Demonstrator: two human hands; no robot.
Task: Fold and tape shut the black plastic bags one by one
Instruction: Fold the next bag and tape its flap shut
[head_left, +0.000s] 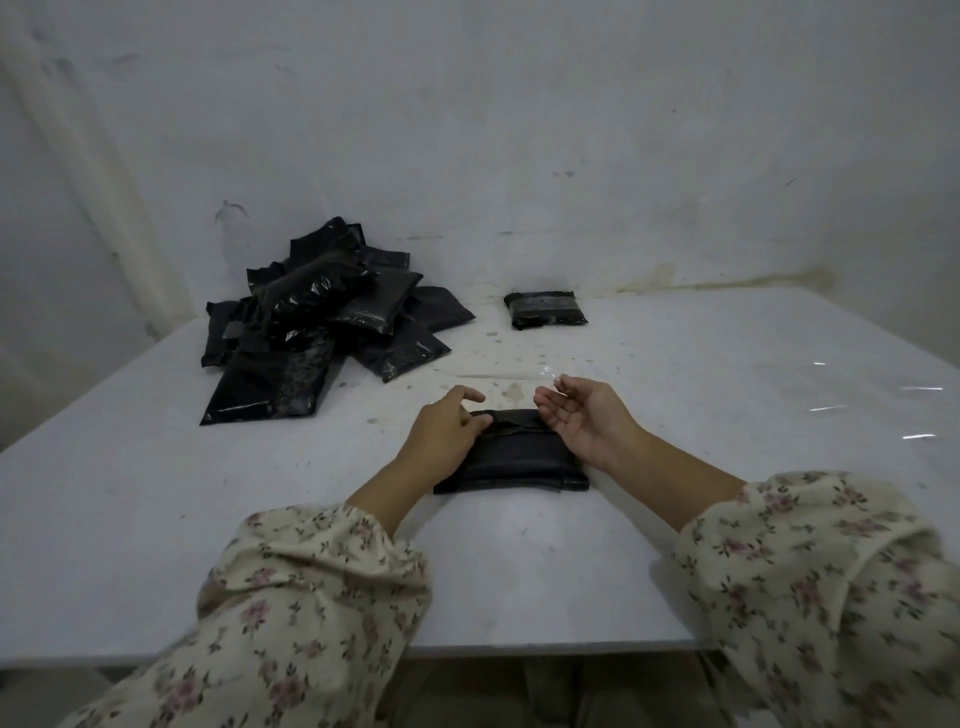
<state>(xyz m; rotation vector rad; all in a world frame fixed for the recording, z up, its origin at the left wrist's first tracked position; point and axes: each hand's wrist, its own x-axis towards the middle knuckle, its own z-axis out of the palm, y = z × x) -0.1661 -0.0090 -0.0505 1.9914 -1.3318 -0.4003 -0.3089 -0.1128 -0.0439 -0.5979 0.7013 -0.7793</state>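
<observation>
A folded black plastic bag (519, 457) lies flat on the white table (260, 519) just in front of me. My left hand (441, 441) rests on the bag's left end, its fingers pressing the folded flap down. My right hand (582, 415) hovers at the bag's upper right corner, palm turned up and fingers curled. A faint glint of a clear tape strip (556, 378) shows at its fingertips. A pile of several loose black bags (322, 322) lies at the far left. One taped-shut bag (546, 309) sits apart at the far middle.
Shiny clear tape strips (919, 413) lie along the table's right side. A stained white wall (519, 130) stands close behind the table. The table's near edge (519, 648) runs just above my floral sleeves.
</observation>
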